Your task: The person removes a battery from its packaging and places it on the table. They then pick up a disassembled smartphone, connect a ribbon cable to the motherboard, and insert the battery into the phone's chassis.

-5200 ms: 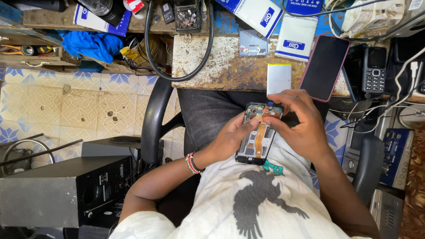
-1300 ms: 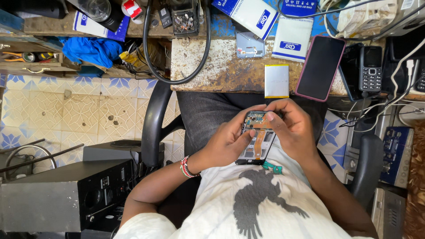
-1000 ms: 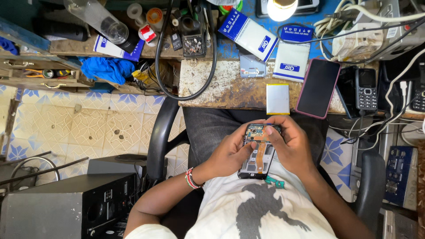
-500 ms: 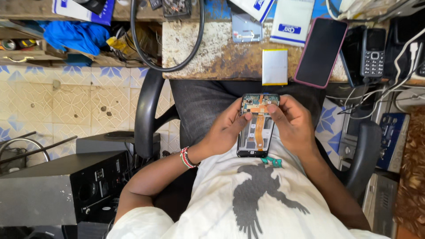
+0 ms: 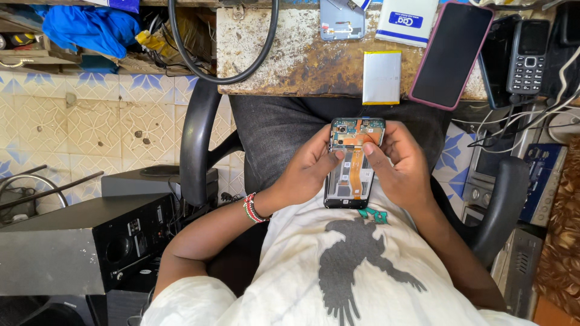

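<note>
Hands unmoved since a moment ago: left hand point(image 5: 311, 172) and right hand point(image 5: 402, 169) each closed in a grip on opened phone point(image 5: 353, 162), held over lap below rusty desk point(image 5: 290, 54), thumbs pressing exposed board.

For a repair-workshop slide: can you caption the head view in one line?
Seated at a worn workbench, left hand and right hand hold an opened smartphone over the lap, thumbs on its exposed internals.
</note>
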